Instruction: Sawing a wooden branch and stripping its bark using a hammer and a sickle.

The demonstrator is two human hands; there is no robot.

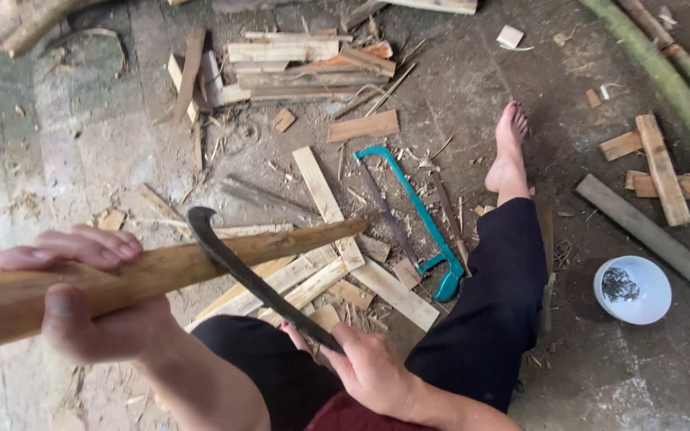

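Your left hand [93, 299] grips the stick [169, 271]; your right hand [369, 367] closes on the hooked blade [241, 267], which lies across the stick, left of the saw [417, 211]. You seem mid-shave; next, a controlled stroke away from your fingers.

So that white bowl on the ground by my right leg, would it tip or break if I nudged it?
The white bowl looks rounded and sits upright on rough, cracked floor, so a nudge would probably rock it or scrape it along. It looks like ceramic or plastic; if ceramic, it could chip. Only a little dark stuff is inside, so it is likely light.
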